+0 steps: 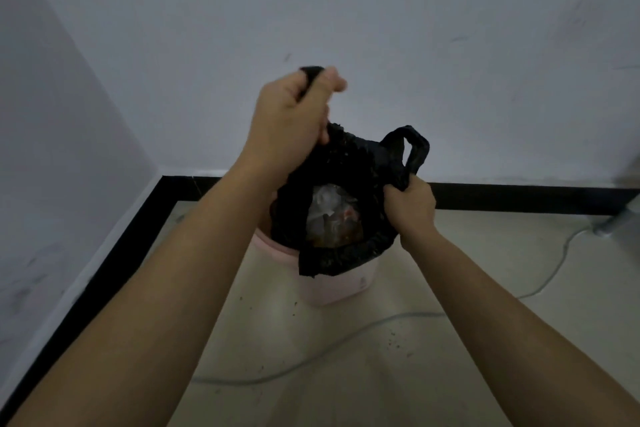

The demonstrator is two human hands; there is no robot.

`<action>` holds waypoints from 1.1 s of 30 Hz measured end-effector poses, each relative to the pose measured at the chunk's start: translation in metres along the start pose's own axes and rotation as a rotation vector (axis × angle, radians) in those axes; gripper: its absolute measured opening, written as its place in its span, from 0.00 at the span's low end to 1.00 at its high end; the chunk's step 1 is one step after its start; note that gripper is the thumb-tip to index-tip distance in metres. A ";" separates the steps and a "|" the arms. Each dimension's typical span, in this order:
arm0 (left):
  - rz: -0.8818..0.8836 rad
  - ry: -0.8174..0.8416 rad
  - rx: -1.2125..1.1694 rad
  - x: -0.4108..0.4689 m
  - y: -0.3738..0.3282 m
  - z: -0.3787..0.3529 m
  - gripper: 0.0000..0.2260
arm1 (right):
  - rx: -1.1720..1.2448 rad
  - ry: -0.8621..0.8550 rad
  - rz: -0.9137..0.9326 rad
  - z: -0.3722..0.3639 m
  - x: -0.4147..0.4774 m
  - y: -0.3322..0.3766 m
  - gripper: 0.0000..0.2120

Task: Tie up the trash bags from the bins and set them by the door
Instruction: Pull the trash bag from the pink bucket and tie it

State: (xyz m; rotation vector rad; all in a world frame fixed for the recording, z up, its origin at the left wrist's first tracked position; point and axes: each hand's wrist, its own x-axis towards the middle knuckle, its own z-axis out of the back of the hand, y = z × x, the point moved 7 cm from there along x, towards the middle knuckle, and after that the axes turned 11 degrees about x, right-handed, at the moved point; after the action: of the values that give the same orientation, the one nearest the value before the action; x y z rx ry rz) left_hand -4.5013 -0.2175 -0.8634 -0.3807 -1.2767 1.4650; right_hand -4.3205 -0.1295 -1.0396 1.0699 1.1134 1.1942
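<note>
Step in hand: gathering the handles of the first bag, ahead of knotting. The black trash bag (332, 256) sits in a pink bin (329, 289) at the centre of the frame, on a pale floor (450, 374) near the corner of two walls; its front rim is folded over the bin's edge and its mouth is open, showing crumpled pale rubbish (327, 213) inside. The left hand (294, 114), raised in the upper centre of the frame, is closed in a fist round one handle, a short black end showing above the knuckles. The right hand (410, 206), lower and to the right of centre, is clenched round the base of the other handle (412, 149), whose loop stands free above the fist. The two handles are apart and no knot has been formed; the bag has not been lifted out. Judgement: the task is at an early stage. The next move calls for bringing both handles together over the opening, crossing them and pulling tight, taking care that the folded rim comes free of the bin's edge and that nothing spills from the open mouth. Thin plastic drawn hard may tear at the handle bases. A grey cable (381, 319) trails across the floor in the lower centre of the frame and is judged a trip hazard when the bag is carried off. No door is in view, nor any second bin.
</note>
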 end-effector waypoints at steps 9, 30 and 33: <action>0.108 -0.207 0.127 0.019 0.055 0.075 0.08 | -0.368 0.027 0.401 0.035 0.031 0.099 0.14; 0.298 0.120 -0.084 0.023 0.103 0.057 0.21 | 0.627 0.225 -0.060 0.045 0.056 0.105 0.13; 0.222 0.368 0.127 0.007 0.123 0.055 0.34 | 0.290 0.259 0.098 0.045 0.050 0.094 0.37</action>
State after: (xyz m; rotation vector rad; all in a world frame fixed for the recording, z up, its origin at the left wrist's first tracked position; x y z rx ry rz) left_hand -4.6093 -0.2167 -0.9439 -0.6895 -0.8637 1.5648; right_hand -4.2874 -0.0736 -0.9439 1.2245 1.4831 1.3015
